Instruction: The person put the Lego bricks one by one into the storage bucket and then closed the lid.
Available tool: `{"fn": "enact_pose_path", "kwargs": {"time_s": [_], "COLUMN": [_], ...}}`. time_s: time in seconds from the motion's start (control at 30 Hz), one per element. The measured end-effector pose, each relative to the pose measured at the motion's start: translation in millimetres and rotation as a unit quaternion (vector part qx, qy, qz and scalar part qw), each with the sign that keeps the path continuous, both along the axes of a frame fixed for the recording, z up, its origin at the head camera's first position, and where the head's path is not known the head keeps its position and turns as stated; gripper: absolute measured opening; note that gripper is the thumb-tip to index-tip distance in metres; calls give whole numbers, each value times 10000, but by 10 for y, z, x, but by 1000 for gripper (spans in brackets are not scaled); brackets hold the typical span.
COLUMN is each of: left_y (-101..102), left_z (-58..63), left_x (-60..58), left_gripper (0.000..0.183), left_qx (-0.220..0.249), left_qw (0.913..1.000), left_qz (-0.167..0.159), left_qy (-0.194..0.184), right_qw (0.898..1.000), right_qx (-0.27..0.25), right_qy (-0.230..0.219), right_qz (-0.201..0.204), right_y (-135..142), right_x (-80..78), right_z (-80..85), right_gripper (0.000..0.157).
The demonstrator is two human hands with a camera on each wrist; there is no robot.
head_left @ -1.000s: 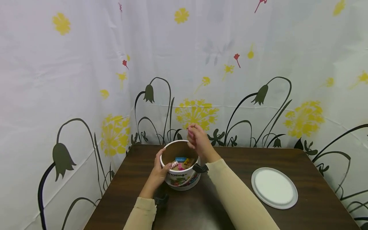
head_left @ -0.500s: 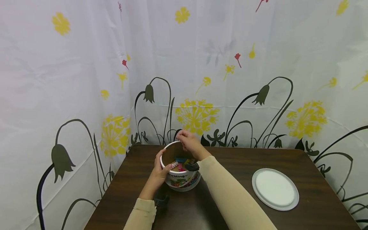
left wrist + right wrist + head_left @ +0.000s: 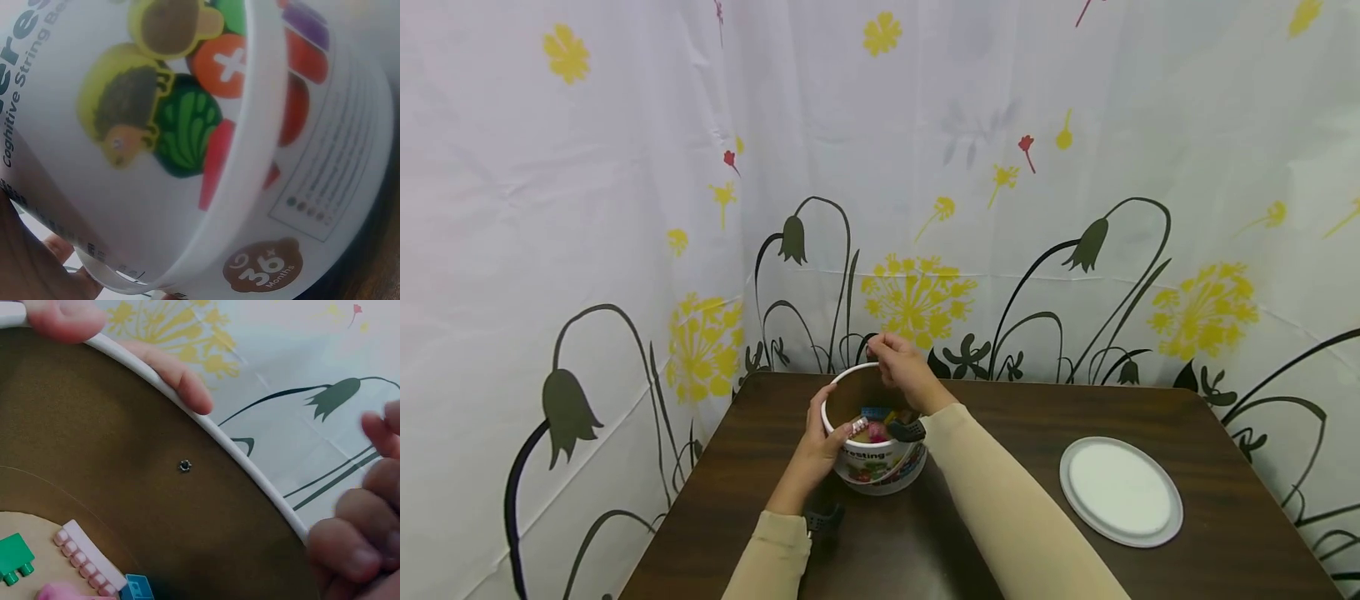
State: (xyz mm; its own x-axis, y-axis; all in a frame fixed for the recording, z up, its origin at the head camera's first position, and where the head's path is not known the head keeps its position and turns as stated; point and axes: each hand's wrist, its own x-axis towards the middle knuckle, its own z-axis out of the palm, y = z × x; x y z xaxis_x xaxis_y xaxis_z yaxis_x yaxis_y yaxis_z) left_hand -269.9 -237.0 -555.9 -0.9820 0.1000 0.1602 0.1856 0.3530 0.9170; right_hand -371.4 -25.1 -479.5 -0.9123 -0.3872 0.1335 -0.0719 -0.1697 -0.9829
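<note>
A white printed bucket (image 3: 868,467) stands on the table, its open top facing up. At its left side my left hand (image 3: 816,442) grips the white rim, thumb over the edge, fingers along the outer wall. Above the far right part of the rim, my right hand (image 3: 906,371) hovers with fingers (image 3: 347,540) curled; nothing shows in them. Inside the bucket lie several toy blocks: a green block (image 3: 14,553), a pale pink studded block (image 3: 87,559), a blue block (image 3: 137,586). A blurred pink piece (image 3: 69,592) shows at the lower edge of the right wrist view.
A round white lid (image 3: 1122,492) lies on the right of the brown table (image 3: 1000,492). A white handle (image 3: 265,125) runs across the bucket's outer wall. Behind the table hangs a white curtain (image 3: 820,100) with flower prints.
My right hand has moved left and slightly down, over the bucket opening, then stayed nearly in place. The pink patch inside the bucket now looks larger and blurred. My left hand has kept its grip.
</note>
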Motion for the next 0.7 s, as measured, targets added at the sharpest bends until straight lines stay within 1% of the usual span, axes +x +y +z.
{"fn": "enact_pose_path", "kwargs": {"time_s": [0.07, 0.17, 0.23, 0.3, 0.37, 0.43, 0.5, 0.6, 0.67, 0.7], "left_y": [2, 1, 2, 9, 23, 34, 42, 41, 35, 31], "left_z": [9, 12, 9, -4, -24, -40, -45, -29, -10, 1], "left_x": [-18, -19, -11, 3, 16, 26, 28, 22, 6, -6], "left_gripper": [88, 89, 89, 89, 87, 86, 86, 86, 87, 87], "left_qx": [28, 1, 11, 45, 116, 145, 130, 74, 52, 62], "left_qw": [10000, 10000, 10000, 10000, 9999, 9999, 9999, 10000, 10000, 10000], "left_qz": [12, 40, 56, 65, 37, 19, -14, -12, 19, 27], "left_qy": [3, -2, -12, -37, -37, -42, -30, -13, -30, -46], "right_qw": [9992, 9943, 9893, 9839, 9789, 9746, 9723, 9739, 9751, 9738], "right_qx": [-328, -809, -972, -997, -853, -568, -234, 224, 487, 633], "right_qy": [111, 398, 675, 986, 1338, 1634, 1810, 1825, 1851, 1941], "right_qz": [-201, -572, -851, -1105, -1288, -1421, -1464, -1327, -1118, -1001], "right_y": [18, 45, 57, 76, 103, 136, 175, 242, 293, 324], "right_x": [-10, 4, 31, 69, 113, 182, 270, 428, 525, 569], "right_z": [8, -6, -16, -46, -91, -128, -161, -214, -261, -284], "right_gripper": [27, 28, 27, 27, 26, 24, 22, 22, 23, 23]}}
